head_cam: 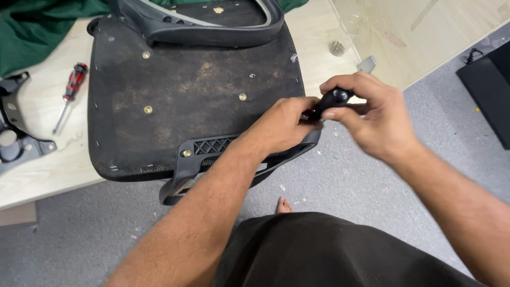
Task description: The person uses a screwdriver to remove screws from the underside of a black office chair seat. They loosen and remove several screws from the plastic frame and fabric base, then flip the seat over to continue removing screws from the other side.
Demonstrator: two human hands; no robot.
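Red-handled screwdriver (69,94) on the wooden table (48,159) — green cloth (37,26) behind.

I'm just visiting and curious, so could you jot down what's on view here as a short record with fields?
Setting: wooden table above a grey floor
Main item: upturned black chair seat on the table, brass screws in its underside
Left hand: grip closed on the front of a black tool handle
Right hand: closed over the same handle's top
Near the hands: black armrest at the seat's near edge
Elsewhere: red-and-black screwdriver, green cloth, black metal bracket
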